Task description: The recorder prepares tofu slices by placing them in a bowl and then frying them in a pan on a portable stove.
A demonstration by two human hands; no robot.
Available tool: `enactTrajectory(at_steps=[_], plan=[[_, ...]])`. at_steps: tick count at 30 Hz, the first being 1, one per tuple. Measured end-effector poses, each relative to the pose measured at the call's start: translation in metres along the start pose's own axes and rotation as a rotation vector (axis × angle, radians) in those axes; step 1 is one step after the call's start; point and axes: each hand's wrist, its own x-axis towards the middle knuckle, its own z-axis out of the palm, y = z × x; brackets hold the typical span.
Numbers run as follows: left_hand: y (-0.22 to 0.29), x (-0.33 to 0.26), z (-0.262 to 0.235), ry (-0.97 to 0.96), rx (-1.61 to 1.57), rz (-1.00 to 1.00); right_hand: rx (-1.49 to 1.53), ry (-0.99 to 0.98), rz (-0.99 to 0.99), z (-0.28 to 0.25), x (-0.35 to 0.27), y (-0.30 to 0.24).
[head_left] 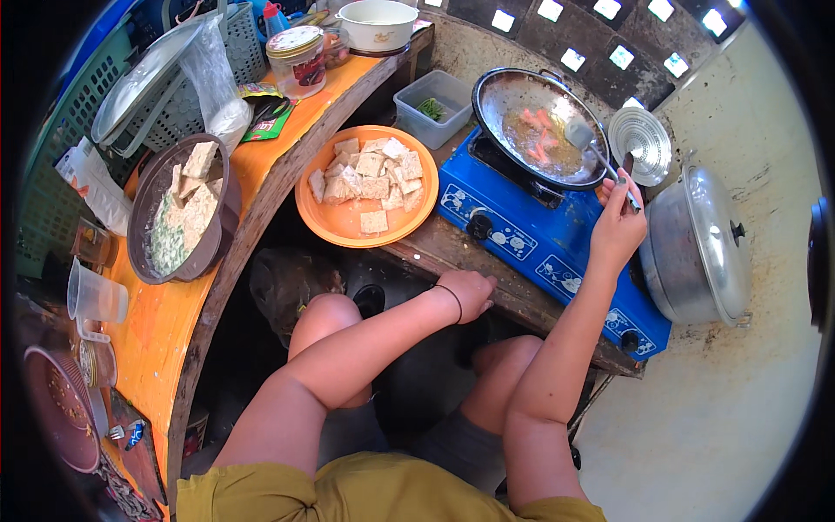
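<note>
My right hand [622, 204] is closed round the handle of a metal spatula [598, 155], whose blade reaches into a dark-rimmed wok [497, 130]. Several orange-pink pieces [539, 135] lie in the oil there. The wok sits on the far burner of a blue gas stove [531, 230]. My left hand [470, 294] rests, fingers curled, at the front edge of the low wooden bench [417, 248]; no object shows in it. Beyond it, an orange plate [317, 217] holds several flat, pale tempeh slices [374, 187].
A lidded metal pot [687, 248] stands right of the stove, near a round perforated metal disc [641, 143]. Behind the plate is a clear tub [435, 104] with greens. The orange-topped counter [248, 187] at left bears a dark bowl [228, 204] of batter and slices, and a jar [297, 65].
</note>
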Motion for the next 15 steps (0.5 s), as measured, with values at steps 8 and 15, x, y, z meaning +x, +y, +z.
enactTrajectory(at_steps=[8,15], plan=[[0.000,0.000,-0.001,-0.022,0.006,-0.006,-0.057,-0.085,0.096,0.004,-0.006,-0.016],[0.002,0.003,0.002,-0.024,-0.005,-0.004,0.004,-0.091,0.047,-0.002,-0.009,-0.041]])
